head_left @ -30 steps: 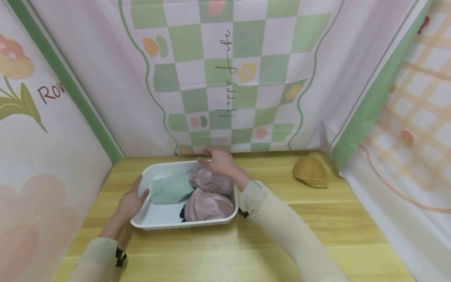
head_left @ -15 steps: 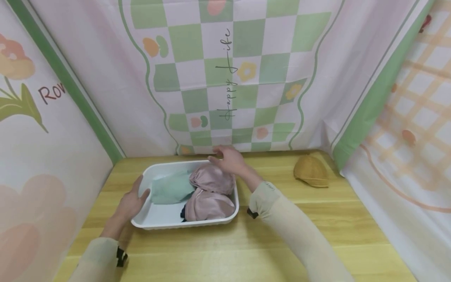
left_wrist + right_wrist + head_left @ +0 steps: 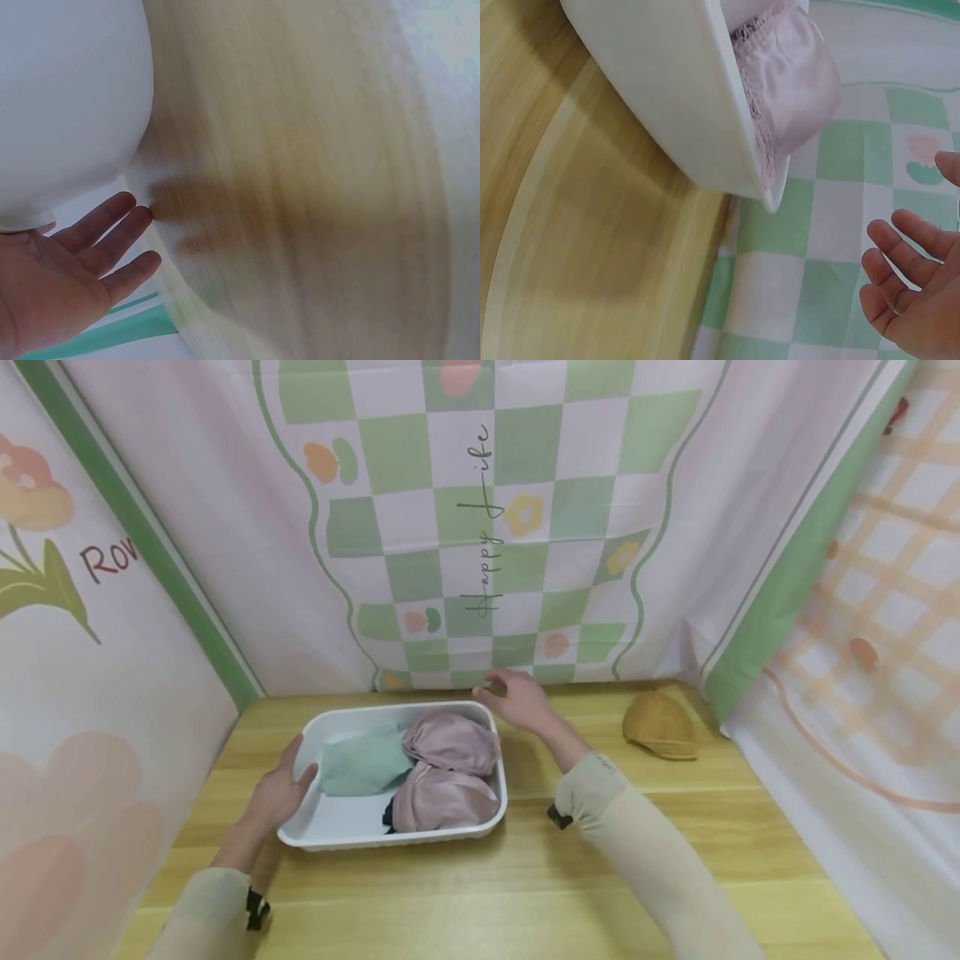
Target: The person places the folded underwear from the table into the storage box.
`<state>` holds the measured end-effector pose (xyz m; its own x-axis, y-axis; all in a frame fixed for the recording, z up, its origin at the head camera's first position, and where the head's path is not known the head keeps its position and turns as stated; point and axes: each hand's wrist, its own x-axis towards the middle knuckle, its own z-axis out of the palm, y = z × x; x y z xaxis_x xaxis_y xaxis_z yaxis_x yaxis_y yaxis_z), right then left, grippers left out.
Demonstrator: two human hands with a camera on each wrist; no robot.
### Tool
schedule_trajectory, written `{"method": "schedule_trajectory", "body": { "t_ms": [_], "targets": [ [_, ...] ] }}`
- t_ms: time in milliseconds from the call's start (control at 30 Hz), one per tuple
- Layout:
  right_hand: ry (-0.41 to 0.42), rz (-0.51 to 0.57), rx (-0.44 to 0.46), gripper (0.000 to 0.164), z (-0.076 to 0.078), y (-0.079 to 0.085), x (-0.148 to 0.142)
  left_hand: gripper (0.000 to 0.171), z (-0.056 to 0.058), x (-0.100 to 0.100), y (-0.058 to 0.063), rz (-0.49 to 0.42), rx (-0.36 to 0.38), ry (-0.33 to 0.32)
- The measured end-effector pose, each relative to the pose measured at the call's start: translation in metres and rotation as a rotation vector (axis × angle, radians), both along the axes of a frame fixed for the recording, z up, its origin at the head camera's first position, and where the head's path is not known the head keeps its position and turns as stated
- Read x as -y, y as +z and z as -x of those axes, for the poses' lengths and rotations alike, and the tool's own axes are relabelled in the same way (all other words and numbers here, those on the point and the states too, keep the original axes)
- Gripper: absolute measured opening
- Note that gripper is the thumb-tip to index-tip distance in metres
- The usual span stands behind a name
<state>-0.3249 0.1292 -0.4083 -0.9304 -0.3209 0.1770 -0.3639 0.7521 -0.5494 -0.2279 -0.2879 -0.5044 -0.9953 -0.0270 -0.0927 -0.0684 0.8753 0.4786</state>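
A white plastic tray [image 3: 341,818] lies on the table. Inside its right half is a dusty-pink satin bra [image 3: 446,797], its padded cups one behind the other, lace trim showing in the right wrist view. A mint-green cloth [image 3: 363,762] lies left of it, and a dark bit of fabric [image 3: 388,812] peeks out under the bra. At the tray's left rim is my left hand [image 3: 276,793], its thumb over the edge and its other fingers extended outside, as the left wrist view shows. Off the tray's back right corner, my right hand [image 3: 517,700] holds nothing, fingers relaxed.
A mustard-yellow cap [image 3: 660,725] sits at the table's back right corner. Printed curtains [image 3: 517,568] hang behind and along both sides of the wooden table [image 3: 480,902].
My right hand has moved rightward from over the bra and the tray's back rim to beyond the corner. My left hand, the tray and its contents look unmoved.
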Motion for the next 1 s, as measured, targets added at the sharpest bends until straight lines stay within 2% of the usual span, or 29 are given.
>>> {"method": "schedule_trajectory", "body": {
  "t_ms": [333,633,867,1000],
  "targets": [
    [-0.022,0.061,0.044,0.059,0.000,-0.001,-0.016,0.078,0.000,0.001,-0.002,-0.002,0.001,0.000],
    [-0.046,0.063,0.035,0.057,-0.002,-0.002,-0.030,0.078,0.000,0.001,-0.001,-0.007,0.014,-0.004],
    [-0.065,0.077,0.053,0.058,-0.004,-0.004,-0.039,0.077,0.003,0.003,-0.003,-0.009,-0.025,-0.010],
    [-0.065,0.083,0.065,0.058,-0.006,-0.005,-0.044,0.077,0.003,0.003,-0.005,-0.006,-0.018,-0.010]
  ]
}}
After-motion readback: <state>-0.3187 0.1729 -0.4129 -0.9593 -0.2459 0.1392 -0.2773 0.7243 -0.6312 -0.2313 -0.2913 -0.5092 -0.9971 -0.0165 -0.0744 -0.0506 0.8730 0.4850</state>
